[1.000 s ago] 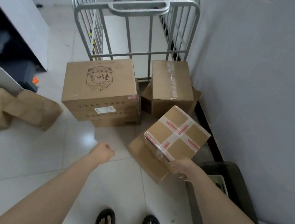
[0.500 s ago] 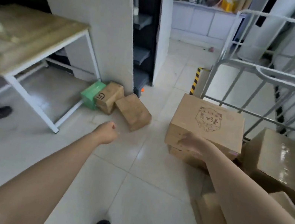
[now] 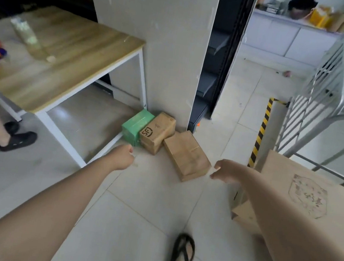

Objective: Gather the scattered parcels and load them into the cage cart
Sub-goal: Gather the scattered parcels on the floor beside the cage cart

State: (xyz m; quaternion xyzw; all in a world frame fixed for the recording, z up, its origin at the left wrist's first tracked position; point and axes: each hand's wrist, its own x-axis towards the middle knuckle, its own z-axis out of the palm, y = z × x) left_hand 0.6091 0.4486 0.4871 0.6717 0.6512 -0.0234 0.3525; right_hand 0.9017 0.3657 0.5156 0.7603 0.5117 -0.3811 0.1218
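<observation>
Reaching with both arms toward 3 parcels clustered on the floor (image 3: 140,216) at the foot of a white pillar (image 3: 155,36): a green box (image 3: 136,126), an SF-marked carton (image 3: 157,132) pressed against it, and a plain brown carton (image 3: 186,155) lying at an angle just beside. Carrying nothing in either hand: left hand (image 3: 122,158) curled into a fist on empty air, right hand (image 3: 225,171) loosely bent and relaxed, just short of the plain brown carton's near corner. Judged as an approach, with arms spread to bracket that carton from 2 sides. Probably left against the pillar to keep the walkway free, hence a low bend for pickup. Flanked on the right by a large printed carton (image 3: 305,198) close under the right forearm, with the cage cart (image 3: 307,103) behind it. Expect a short carry from pillar to cart.

Standing on pale glossy tile, smooth and possibly slippery. Bordered on the left by a wood-topped table (image 3: 69,60) on white legs, bearing a bottle (image 3: 28,36), with another person's shoe (image 3: 19,139) beside it. Marked near the cart by a yellow-black hazard strip (image 3: 262,127). Backed by dark shelving (image 3: 221,47) and a white counter (image 3: 284,39) farther off.
</observation>
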